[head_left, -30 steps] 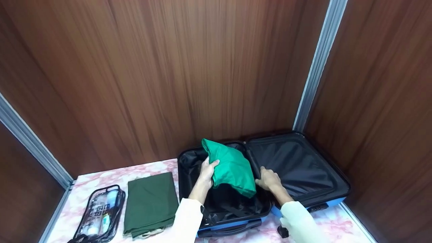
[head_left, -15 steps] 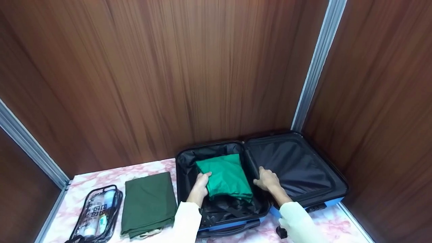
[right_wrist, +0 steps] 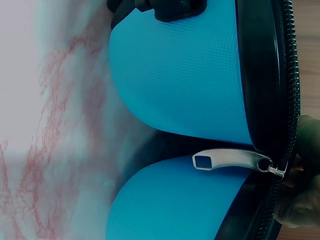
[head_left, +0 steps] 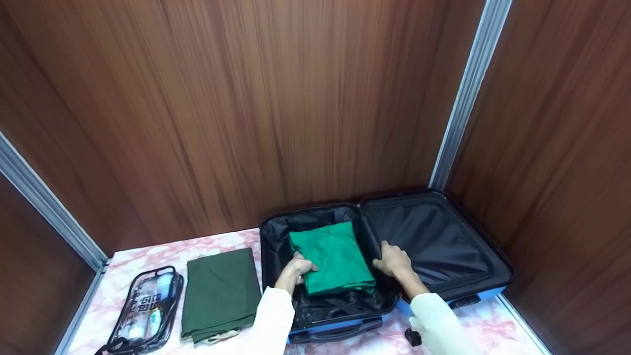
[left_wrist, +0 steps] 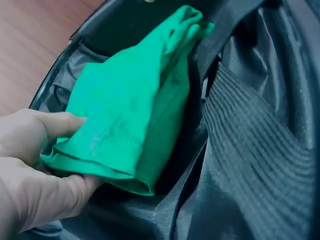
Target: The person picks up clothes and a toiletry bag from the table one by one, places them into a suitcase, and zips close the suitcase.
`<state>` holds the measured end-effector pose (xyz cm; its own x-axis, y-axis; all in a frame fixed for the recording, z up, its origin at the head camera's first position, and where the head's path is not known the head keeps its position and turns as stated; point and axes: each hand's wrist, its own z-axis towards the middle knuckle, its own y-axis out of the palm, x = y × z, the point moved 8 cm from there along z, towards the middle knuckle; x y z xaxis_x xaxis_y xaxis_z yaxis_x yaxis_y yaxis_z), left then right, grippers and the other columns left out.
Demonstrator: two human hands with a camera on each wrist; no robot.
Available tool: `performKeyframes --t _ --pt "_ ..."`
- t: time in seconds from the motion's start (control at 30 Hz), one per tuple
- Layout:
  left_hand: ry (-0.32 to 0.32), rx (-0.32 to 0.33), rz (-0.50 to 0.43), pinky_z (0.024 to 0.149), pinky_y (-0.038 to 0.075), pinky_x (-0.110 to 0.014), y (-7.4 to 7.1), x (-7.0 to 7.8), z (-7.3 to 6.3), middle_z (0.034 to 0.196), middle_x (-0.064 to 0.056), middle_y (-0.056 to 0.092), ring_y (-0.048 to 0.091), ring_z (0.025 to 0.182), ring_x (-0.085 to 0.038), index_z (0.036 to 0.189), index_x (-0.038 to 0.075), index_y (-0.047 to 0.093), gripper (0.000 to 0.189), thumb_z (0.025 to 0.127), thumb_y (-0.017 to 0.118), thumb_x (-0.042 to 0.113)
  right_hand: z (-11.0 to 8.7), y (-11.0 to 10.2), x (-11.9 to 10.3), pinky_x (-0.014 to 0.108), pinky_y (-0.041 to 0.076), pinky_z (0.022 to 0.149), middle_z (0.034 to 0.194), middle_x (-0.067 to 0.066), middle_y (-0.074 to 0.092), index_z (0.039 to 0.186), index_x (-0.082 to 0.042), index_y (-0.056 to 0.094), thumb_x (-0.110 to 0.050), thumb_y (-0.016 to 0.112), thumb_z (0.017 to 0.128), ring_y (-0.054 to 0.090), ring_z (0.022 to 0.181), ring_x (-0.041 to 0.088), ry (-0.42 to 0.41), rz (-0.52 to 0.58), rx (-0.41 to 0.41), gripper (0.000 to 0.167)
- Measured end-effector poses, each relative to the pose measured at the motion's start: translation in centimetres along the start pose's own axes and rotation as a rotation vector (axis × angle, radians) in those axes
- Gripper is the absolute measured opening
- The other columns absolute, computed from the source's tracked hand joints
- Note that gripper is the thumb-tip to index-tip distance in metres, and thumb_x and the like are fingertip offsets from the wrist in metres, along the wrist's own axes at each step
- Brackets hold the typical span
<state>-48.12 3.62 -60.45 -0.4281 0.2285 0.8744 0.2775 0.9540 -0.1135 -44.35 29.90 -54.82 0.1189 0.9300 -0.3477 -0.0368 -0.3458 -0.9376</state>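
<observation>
An open blue suitcase (head_left: 335, 325) with black lining lies with its two halves side by side. Inside its left half rests a folded green cloth (head_left: 337, 259), its far kind of garment not showing. My left hand (head_left: 297, 270) pinches the cloth's near left edge; in the left wrist view, thumb and fingers lie on either side of the green cloth's fold (left_wrist: 115, 115). My right hand (head_left: 393, 259) grips the suitcase rim where the halves meet. In the right wrist view, part of the right hand (right_wrist: 305, 175) shows beside the zipper and its metal pull (right_wrist: 230, 159).
A folded dark green cloth (head_left: 221, 291) lies on the marbled surface left of the suitcase. Further left is a clear zip pouch (head_left: 148, 310) holding several toiletries. Wood-grain walls (head_left: 315, 108) stand behind and at both sides. A strap (left_wrist: 250, 120) crosses the suitcase lining.
My left hand has lowered the green cloth from above the suitcase into its left half, where it now lies flatter. The right hand has stayed on the rim.
</observation>
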Motion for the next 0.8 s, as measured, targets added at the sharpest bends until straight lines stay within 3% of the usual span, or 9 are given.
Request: performKeyframes --t 0.07,0.2,0.43,0.63,0.8 --pt "0.004 0.018 0.045 0.112 0.042 -0.048 -0.1 0.0 0.1 0.164 -0.027 0.005 0.033 0.144 -0.038 0.159 0.004 -0.006 0.099 0.088 0.062 -0.009 0.0 0.1 -0.1 0.058 0.051 0.090 0.123 0.034 0.062 0.138 0.006 0.048 -0.026 0.069 0.087 0.061 0.109 0.051 0.003 0.003 -0.008 0.064" --pt "0.019 0.036 0.115 0.117 0.034 -0.052 -0.2 -0.2 0.6 0.166 -0.022 0.005 0.017 0.151 -0.036 0.160 0.007 -0.002 0.098 0.088 0.062 -0.010 0.0 0.4 -0.4 0.058 0.051 0.091 0.127 0.034 0.060 0.141 0.006 0.046 -0.026 0.068 0.088 0.060 0.111 0.051 0.009 0.008 -0.026 0.065" --pt "0.027 0.042 0.191 0.117 0.034 -0.050 0.0 0.3 0.8 0.166 -0.021 0.011 0.021 0.150 -0.037 0.161 0.009 0.000 0.096 0.089 0.062 -0.007 -0.1 0.3 -0.7 0.058 0.051 0.090 0.125 0.033 0.061 0.141 0.006 0.046 -0.025 0.068 0.088 0.061 0.109 0.051 0.000 0.009 -0.021 0.065" --pt "-0.002 0.048 0.284 0.099 0.049 -0.061 -0.2 1.7 -0.6 0.164 -0.025 0.012 0.033 0.143 -0.044 0.158 -0.002 -0.003 0.090 0.094 0.059 0.005 -0.1 0.2 -0.6 0.059 0.051 0.090 0.125 0.034 0.061 0.141 0.007 0.045 -0.025 0.069 0.088 0.061 0.109 0.051 -0.004 0.013 -0.018 0.067" --pt "0.000 0.021 0.236 0.106 0.039 -0.069 0.0 2.8 -1.7 0.165 -0.025 0.004 0.022 0.148 -0.046 0.158 0.000 -0.006 0.087 0.097 0.055 0.011 0.0 0.1 0.1 0.059 0.051 0.092 0.127 0.034 0.060 0.142 0.007 0.044 -0.027 0.068 0.089 0.060 0.112 0.052 0.013 0.015 -0.028 0.067"
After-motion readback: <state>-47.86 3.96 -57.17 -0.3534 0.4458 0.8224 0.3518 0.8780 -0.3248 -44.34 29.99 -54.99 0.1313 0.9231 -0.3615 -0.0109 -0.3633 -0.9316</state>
